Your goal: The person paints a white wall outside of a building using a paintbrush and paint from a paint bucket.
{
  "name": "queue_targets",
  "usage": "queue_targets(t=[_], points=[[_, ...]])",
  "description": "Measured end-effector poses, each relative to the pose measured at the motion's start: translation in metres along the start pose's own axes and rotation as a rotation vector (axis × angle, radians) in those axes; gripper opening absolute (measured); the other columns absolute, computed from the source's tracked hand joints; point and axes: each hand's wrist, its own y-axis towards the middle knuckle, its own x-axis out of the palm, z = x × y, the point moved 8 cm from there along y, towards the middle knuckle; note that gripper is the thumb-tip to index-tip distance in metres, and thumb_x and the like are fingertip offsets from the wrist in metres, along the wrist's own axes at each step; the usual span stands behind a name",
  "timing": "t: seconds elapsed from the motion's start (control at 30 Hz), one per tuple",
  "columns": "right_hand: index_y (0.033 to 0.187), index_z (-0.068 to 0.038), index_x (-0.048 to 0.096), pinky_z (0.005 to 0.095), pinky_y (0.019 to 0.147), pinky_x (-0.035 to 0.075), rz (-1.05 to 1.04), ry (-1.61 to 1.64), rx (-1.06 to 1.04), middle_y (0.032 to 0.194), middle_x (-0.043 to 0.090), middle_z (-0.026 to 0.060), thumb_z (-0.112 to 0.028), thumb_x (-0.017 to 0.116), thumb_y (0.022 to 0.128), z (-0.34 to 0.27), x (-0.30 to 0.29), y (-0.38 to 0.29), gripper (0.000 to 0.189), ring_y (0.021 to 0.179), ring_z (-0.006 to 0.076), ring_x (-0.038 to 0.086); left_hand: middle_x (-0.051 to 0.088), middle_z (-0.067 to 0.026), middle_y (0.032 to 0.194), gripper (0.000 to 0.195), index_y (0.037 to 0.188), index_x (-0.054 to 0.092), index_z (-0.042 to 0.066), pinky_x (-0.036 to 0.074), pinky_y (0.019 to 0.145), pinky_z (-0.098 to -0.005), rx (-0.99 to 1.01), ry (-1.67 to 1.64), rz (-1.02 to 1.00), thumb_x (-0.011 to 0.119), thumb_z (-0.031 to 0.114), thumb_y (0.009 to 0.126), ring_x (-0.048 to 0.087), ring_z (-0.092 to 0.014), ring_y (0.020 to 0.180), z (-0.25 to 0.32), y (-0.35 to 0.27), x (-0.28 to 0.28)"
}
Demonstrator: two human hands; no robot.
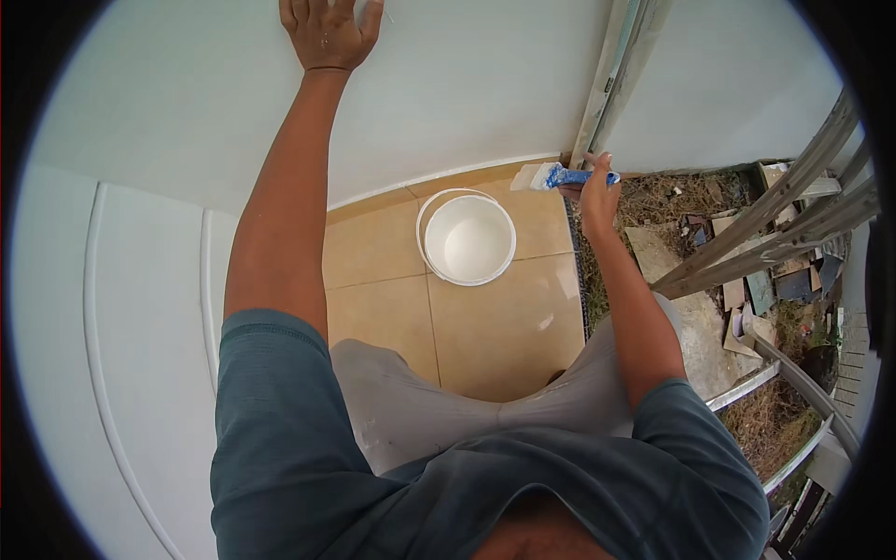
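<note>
My left hand rests against the pale wall at the top of the view, fingers spread, its fingertips cut off by the picture's edge. In my right hand is a paintbrush with a blue, paint-smeared handle. Its whitish bristles point left, above the tiled floor and near the foot of the wall. Between my arms a white plastic bucket stands on the tan floor tiles. White paint shows inside it, and its handle hangs down on the left side.
A white moulded panel stands at left. A metal frame runs up the wall's right end. Past the tile edge lie dry grass, a concrete slab and broken tiles. Wooden ladder-like rails and metal bars stand at right.
</note>
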Motion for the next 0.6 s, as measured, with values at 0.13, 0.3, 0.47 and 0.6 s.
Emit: queue_targets(t=[0.13, 0.3, 0.47, 0.6], points=[[0.125, 0.002, 0.058, 0.0332, 0.082, 0.057, -0.014, 0.136, -0.375, 0.104, 0.066, 0.0212, -0.034, 0.05, 0.102, 0.003, 0.017, -0.001, 0.043, 0.1, 0.0274, 0.066, 0.031, -0.004, 0.152, 0.052, 0.139, 0.051, 0.031, 0.013, 0.112, -0.0496, 0.036, -0.057, -0.132, 0.056, 0.049, 0.09, 0.022, -0.025, 0.142, -0.02, -0.051, -0.001], [0.114, -0.006, 0.06, 0.0465, 0.097, 0.043, 0.035, -0.355, -0.929, 0.13, 0.05, 0.0338, -0.009, 0.057, 0.096, 0.0, 0.088, -0.032, 0.019, 0.119, 0.0442, 0.051, 0.032, -0.0038, 0.152, 0.057, 0.139, 0.05, 0.034, 0.008, 0.115, -0.0476, 0.06, 0.044, -0.072, 0.054, 0.056, 0.086, 0.019, -0.026, 0.145, -0.04, -0.071, 0.01], [0.103, -0.006, 0.056, 0.0496, 0.101, 0.038, -0.347, -0.401, -0.956, 0.149, 0.025, 0.0334, 0.002, 0.061, 0.086, 0.037, 0.192, -0.08, 0.019, 0.132, 0.0473, 0.035, 0.033, -0.0047, 0.151, 0.06, 0.138, 0.052, 0.031, 0.007, 0.115, -0.0467, 0.067, 0.044, -0.053, 0.053, 0.058, 0.084, 0.018, -0.026, 0.145, -0.033, -0.072, 0.02], [0.103, -0.007, 0.057, 0.0468, 0.1, 0.042, -1.023, -0.472, -0.888, 0.151, 0.027, 0.0257, 0.004, 0.064, 0.081, 0.091, 0.242, -0.124, 0.026, 0.132, 0.0412, 0.038, 0.033, -0.0066, 0.152, 0.06, 0.136, 0.054, 0.029, 0.006, 0.116, -0.0461, 0.092, 0.043, -0.019, 0.052, 0.059, 0.084, 0.017, -0.027, 0.146, -0.033, -0.072, 0.018]])
